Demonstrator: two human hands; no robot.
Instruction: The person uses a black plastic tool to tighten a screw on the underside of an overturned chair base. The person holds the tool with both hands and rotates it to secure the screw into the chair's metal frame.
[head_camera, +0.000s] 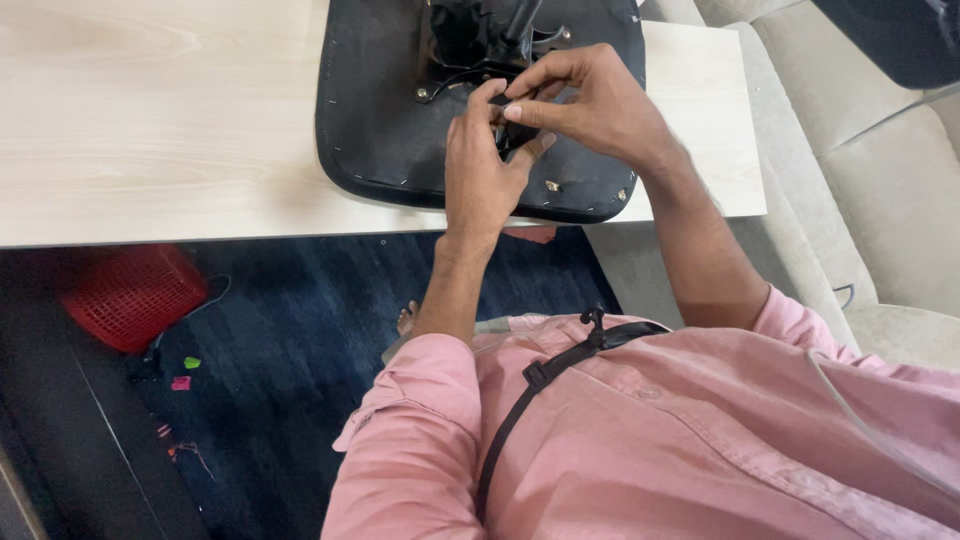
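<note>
A pink shirt sleeve (420, 420) fills the foreground as a person bends over an upturned black chair seat (400, 120) lying on a pale wooden table (150, 120). Both hands meet above the seat's metal bracket (470, 45): the left hand (480, 170) and right hand (590, 105) are pinched narrow on a small dark part (512, 135), possibly a fastener. Steady fingertip pressure, kept square to the bracket, looks wisest here.
</note>
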